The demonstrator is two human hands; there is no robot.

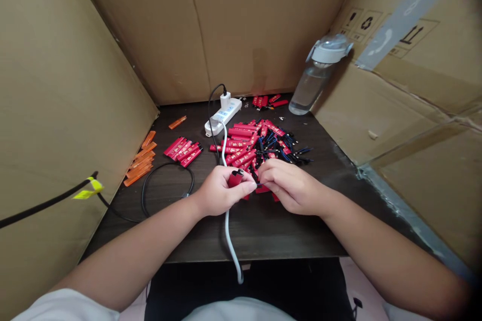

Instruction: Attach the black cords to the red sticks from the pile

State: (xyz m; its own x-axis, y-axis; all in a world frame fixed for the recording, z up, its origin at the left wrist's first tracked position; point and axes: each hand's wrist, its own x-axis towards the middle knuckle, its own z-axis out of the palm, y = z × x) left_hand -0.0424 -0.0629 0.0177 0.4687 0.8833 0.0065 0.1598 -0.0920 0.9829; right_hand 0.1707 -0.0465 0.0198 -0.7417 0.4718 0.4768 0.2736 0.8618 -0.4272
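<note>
My left hand (220, 191) is closed around a small red lighter-like case (236, 178) at the middle of the dark table (263, 230). My right hand (288, 184) is pinched right beside it, fingertips meeting the left hand's at the case's end; a small dark part seems to sit between them, too small to name. Just beyond both hands lies a heap of red cases and black-and-blue parts (259, 143). A white cable (229, 230) runs under my left hand and off the table's front edge.
A white power strip (223, 115) with a plugged charger sits at the back. A row of red cases (183, 151) and orange pieces (141, 163) lie left. A clear water bottle (318, 77) leans back right. Cardboard walls (56, 110) enclose the table. A black cable (165, 185) loops left.
</note>
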